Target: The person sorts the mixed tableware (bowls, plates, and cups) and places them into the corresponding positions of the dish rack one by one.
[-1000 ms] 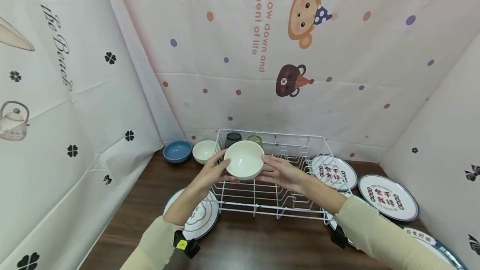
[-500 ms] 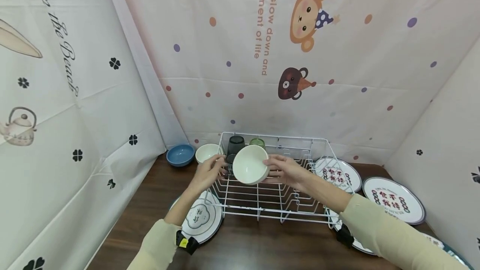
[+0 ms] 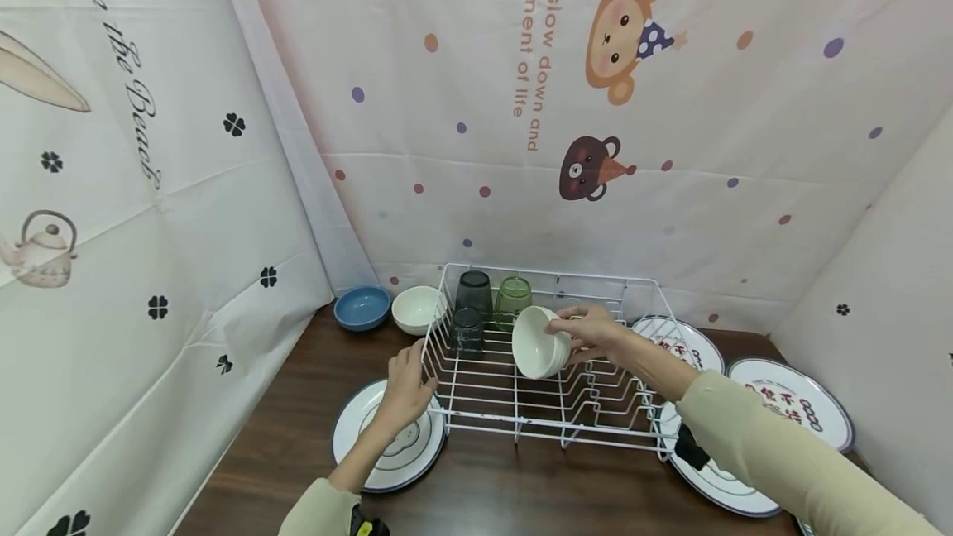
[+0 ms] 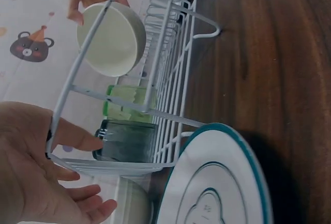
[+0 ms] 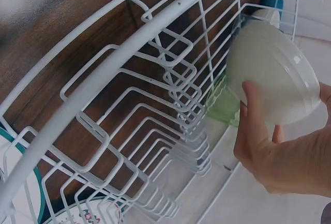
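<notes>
Over the rack's [image 3: 517, 419] middle, a white bowl [image 3: 534, 346] tilts, mouth toward the rack's left end, its right side pinched by the right hand [image 3: 591, 332], while the left hand [image 3: 405, 387], fingers loosely parted, touches that end.

Both arms [image 3: 658, 366] reach forward, left fingers [image 4: 87, 192] bent, right fingers [image 5: 254, 107] pinching.

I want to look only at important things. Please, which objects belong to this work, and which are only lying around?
In the job, it seems:
white bowl, in right hand
dish rack, left hand on its end
dark cups and green cup, inside it

Lying about for now:
blue bowl
second white bowl
plates beside the rack
</notes>
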The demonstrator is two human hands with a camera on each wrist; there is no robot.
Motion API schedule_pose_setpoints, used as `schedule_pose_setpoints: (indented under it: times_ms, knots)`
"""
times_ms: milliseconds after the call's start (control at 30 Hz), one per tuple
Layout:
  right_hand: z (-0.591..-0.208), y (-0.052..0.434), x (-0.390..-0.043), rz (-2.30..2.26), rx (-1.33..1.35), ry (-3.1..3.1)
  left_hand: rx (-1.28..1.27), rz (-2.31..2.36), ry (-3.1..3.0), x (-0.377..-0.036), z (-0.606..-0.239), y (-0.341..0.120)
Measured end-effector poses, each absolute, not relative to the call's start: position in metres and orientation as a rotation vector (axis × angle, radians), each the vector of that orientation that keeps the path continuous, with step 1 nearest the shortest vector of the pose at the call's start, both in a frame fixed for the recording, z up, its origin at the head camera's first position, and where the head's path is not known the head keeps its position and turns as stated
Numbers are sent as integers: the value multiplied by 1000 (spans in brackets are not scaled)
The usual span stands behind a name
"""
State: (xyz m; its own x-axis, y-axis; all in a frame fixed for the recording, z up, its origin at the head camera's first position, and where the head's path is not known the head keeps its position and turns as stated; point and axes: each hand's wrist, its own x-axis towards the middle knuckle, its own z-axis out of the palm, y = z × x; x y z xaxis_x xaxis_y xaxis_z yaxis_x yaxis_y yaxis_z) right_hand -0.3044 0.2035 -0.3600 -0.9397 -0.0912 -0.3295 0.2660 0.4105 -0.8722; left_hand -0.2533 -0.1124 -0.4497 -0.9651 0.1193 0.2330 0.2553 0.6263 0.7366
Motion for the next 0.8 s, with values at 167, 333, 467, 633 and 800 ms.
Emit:
schedule_pose_setpoints:
  times_ms: [167,333,467,633,800]
  knots:
    - [-362,196,-307,-1453,123,2430,-268,-1273,-2640,-250,-454,-111]
    - [-367,183,-311,-1222,-36,2697,-273,-1314,-2618,-251,-457,-110]
    - [-375,167,-309,-837,-332,3027,-277,-1351,-2606,-251,-459,-111]
    - [-390,149,-299,-362,-793,3280,-306,-1384,-2577,-251,-460,-112]
    - [-402,141,-297,-44,-978,3340,-315,-1401,-2574,-252,-461,-113]
